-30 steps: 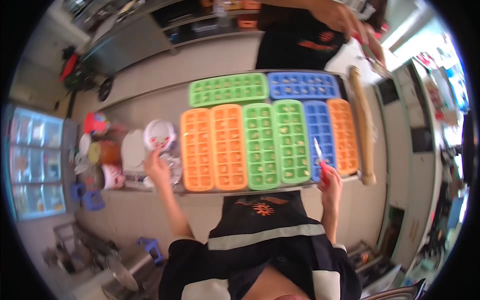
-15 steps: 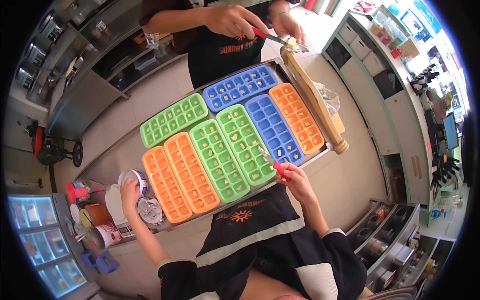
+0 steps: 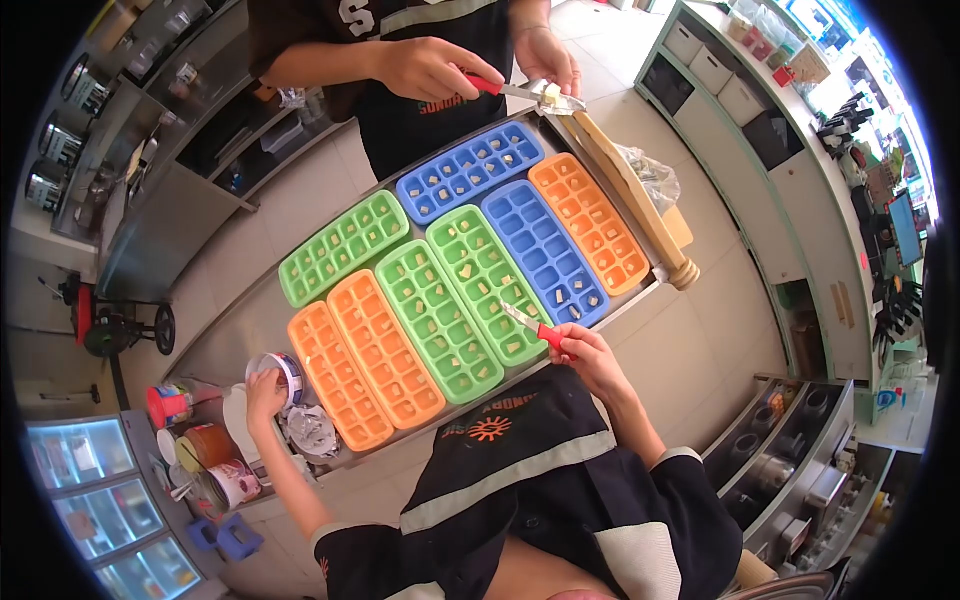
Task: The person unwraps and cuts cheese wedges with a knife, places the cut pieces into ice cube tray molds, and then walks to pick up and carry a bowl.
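My right hand (image 3: 588, 357) is closed around the red handle of a small knife (image 3: 541, 330). Its blade points up and left over a green ice cube tray (image 3: 487, 285). At the left, my left hand (image 3: 265, 393) reaches into a round white tub (image 3: 294, 380); the tub's wall hides its fingertips. Crumpled foil (image 3: 312, 432) lies just below the tub. Beside these, two orange ice cube trays (image 3: 340, 378) and another green tray (image 3: 440, 320) stand side by side. Small pale pieces sit in many of their compartments.
Across the table, a co-worker's hand (image 3: 430, 70) holds a red-handled knife against a pale block (image 3: 551, 95) on foil. Two blue trays (image 3: 545, 250) and another orange tray (image 3: 590, 222) lie at the right. A wooden board (image 3: 630, 195) leans along the table's right edge. Jars (image 3: 207, 447) crowd the left.
My view has shifted slightly. My left hand now reaches further into the tub. My right hand still holds the knife above the green tray. The co-worker's hands appear a little further left.
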`<state>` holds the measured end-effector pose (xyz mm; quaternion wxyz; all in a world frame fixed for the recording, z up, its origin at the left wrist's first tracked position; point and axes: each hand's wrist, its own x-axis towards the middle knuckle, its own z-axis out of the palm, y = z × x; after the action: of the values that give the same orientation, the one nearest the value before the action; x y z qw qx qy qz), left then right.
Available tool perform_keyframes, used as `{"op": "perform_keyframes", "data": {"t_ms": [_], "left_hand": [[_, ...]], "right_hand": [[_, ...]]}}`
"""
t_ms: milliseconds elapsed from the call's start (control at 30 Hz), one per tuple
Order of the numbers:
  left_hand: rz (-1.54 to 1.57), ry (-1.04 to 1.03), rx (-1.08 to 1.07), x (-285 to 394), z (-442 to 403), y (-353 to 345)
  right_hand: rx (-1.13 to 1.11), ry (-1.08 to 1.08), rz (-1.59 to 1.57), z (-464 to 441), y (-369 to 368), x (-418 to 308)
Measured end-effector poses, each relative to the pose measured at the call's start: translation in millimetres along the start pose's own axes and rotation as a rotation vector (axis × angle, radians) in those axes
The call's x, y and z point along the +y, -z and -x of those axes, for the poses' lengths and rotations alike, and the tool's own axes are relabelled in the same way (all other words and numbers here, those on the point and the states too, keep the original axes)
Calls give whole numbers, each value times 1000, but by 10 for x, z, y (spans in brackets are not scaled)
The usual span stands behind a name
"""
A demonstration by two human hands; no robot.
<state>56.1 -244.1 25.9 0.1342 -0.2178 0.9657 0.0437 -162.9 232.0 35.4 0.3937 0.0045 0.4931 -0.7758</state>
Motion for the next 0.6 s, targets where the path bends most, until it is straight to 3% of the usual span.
{"op": "perform_keyframes", "data": {"t_ms": [133, 233, 300, 333, 400, 600], "left_hand": [[-67, -1, -92, -13, -18, 86], [154, 26, -3, 76, 46, 205], [399, 291, 104, 237, 121, 343], [398, 291, 104, 279, 154, 378], [368, 182, 321, 334, 227, 415], [243, 111, 492, 503, 360, 451]], "right_hand": [[18, 16, 4, 4, -8, -4], [14, 17, -2, -8, 12, 9], [25, 10, 33, -5, -11, -9], [25, 10, 33, -4, -38, -15], [17, 17, 0, -1, -114, -16], [-138, -97, -247, -36, -113, 46]]}}
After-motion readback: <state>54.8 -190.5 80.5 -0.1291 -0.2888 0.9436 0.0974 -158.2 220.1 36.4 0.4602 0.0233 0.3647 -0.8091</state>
